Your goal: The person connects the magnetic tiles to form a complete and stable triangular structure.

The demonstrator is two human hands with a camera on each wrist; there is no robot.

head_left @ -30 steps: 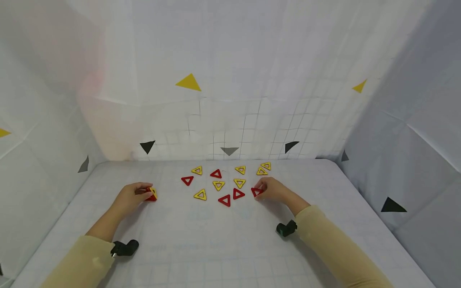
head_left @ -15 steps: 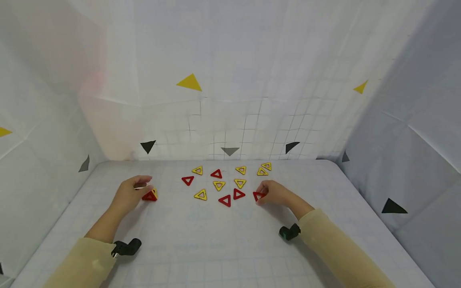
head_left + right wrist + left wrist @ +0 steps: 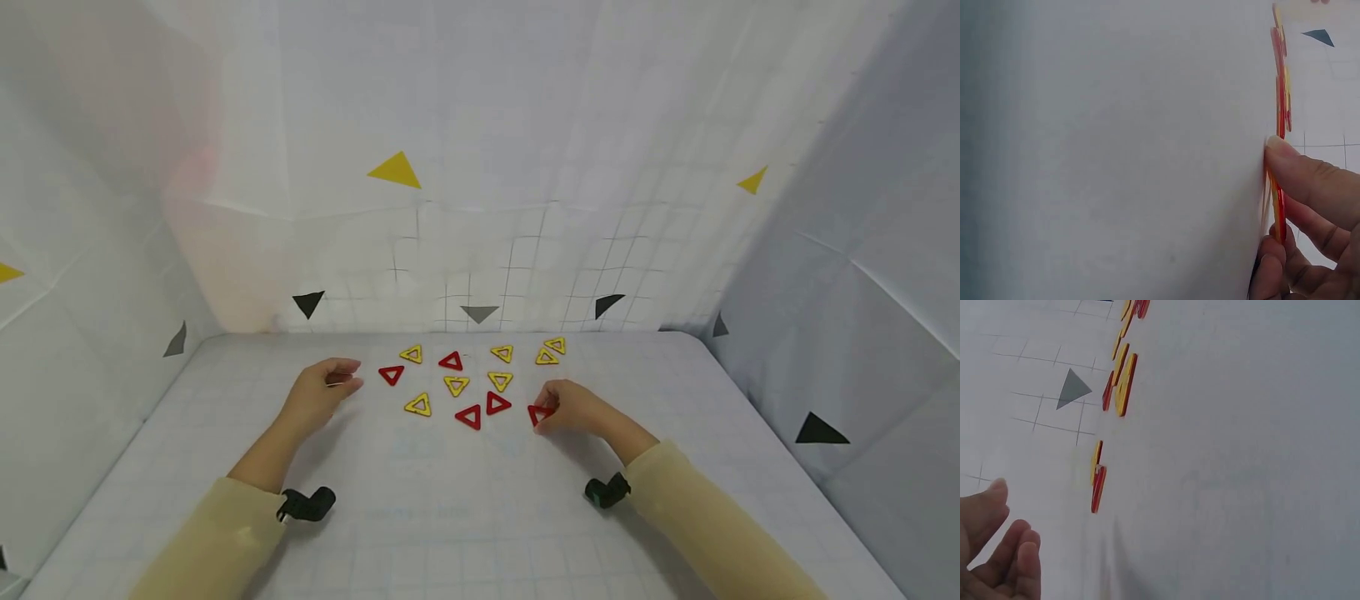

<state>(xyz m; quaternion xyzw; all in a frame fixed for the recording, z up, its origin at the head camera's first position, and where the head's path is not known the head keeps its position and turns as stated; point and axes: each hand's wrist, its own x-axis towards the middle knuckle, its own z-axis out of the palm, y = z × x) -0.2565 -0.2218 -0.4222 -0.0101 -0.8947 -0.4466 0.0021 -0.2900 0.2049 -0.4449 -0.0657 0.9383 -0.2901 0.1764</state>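
Note:
My left hand [image 3: 311, 398] hovers over the left of the table, thumb and fingers parted with nothing between them, as the left wrist view also shows. Nearest to its fingertips lies a hollow red triangle tile [image 3: 390, 368]. At the right, my right hand [image 3: 576, 410] pinches another red triangle tile [image 3: 537, 407] by its edges. In the right wrist view, this tile [image 3: 1280, 209] is seen edge-on between thumb and fingers, close to the table surface. Between the hands lie several loose tiles, among them a yellow one [image 3: 417, 412] and a red one [image 3: 468, 410].
Two yellow triangle tiles [image 3: 547, 362] lie close together behind the right hand. A white cloth-like table surface [image 3: 420, 517] runs up to a back wall [image 3: 480, 250] with printed triangles. Dark camera mounts [image 3: 307, 504] stick out from both wrists.
The left hand has let go of the red-and-yellow tiles at the far left and moved right; they no longer show. The right hand has drawn its red triangle tile slightly nearer.

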